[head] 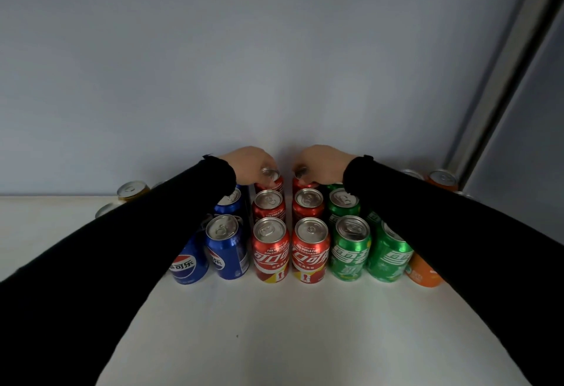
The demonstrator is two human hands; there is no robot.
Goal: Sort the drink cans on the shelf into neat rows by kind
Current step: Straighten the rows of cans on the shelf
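Observation:
Cans stand in rows on the white shelf: blue cans on the left, two rows of red cans in the middle, green cans to their right. My left hand grips the top of the rearmost red can in the left red row. My right hand grips the top of the rearmost red can in the right red row. Both black sleeves hide parts of the blue and green rows.
An orange can stands at the front right under my right sleeve, another orange can at the back right. A yellow can stands at the back left. A grey wall lies close behind; a metal frame post rises at right.

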